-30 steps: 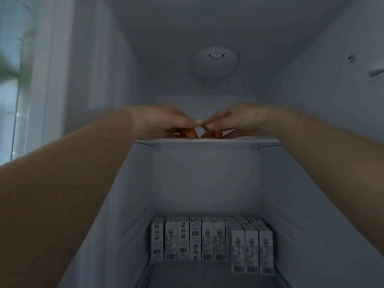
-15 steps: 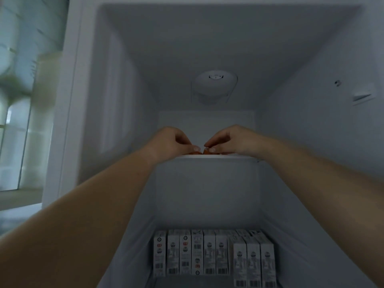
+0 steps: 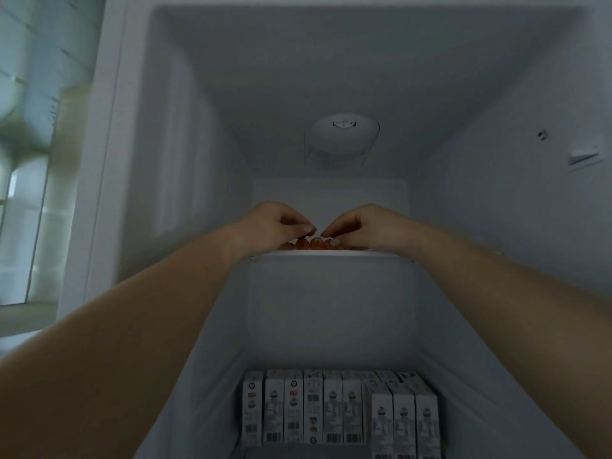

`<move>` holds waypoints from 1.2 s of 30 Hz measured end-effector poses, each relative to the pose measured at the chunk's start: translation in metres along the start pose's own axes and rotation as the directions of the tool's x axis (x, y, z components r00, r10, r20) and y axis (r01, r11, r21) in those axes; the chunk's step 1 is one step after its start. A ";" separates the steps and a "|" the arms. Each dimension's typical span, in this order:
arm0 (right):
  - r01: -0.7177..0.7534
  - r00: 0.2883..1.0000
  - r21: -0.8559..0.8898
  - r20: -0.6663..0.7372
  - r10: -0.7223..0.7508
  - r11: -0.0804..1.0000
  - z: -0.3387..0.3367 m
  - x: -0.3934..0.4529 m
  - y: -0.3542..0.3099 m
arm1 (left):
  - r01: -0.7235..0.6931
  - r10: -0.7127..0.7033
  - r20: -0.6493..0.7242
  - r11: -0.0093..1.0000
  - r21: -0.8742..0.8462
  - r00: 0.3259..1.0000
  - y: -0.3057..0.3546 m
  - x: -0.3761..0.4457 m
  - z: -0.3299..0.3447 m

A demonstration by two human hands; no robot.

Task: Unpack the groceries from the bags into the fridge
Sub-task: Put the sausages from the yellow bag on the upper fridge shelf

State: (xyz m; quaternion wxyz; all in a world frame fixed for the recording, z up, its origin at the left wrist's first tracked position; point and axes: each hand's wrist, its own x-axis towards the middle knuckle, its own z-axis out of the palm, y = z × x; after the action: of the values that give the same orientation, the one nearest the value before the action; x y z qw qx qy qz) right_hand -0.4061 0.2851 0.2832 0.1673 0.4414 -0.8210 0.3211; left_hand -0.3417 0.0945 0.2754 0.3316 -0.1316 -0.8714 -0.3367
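Both hands have drawn slightly apart above the shelf [image 3: 331,255]. Left hand [image 3: 275,223] and right hand [image 3: 367,226], fingers curled, touch orange fruit [image 3: 313,244] on it; firm grip unclear. Cartons [image 3: 331,412] stand below.

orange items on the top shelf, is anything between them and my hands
Nothing visible: the left hand and right hand are right over the orange items on the top shelf. Whether the fingers hold them is unclear.
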 end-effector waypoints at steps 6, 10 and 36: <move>0.026 0.972 0.132 -0.235 0.005 0.991 0.001 0.004 0.003 | -0.051 0.030 -0.180 0.992 -0.112 0.983 0.006 -0.009 0.002; 0.083 0.923 0.184 -0.386 -0.005 0.979 0.006 -0.011 0.001 | -0.127 0.080 -0.318 0.983 -0.130 0.945 0.004 -0.027 0.008; -0.714 0.695 -0.267 -0.157 0.702 0.647 0.256 -0.454 -0.087 | -0.053 0.110 0.457 0.989 -0.135 0.883 -0.053 -0.422 0.159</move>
State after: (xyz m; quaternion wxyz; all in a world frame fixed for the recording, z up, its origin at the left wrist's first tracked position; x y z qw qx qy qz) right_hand -0.0801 0.3571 -0.1262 0.1112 0.0479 -0.9638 0.2374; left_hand -0.1287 0.1602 -0.1204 0.1197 -0.2642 -0.8973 -0.3326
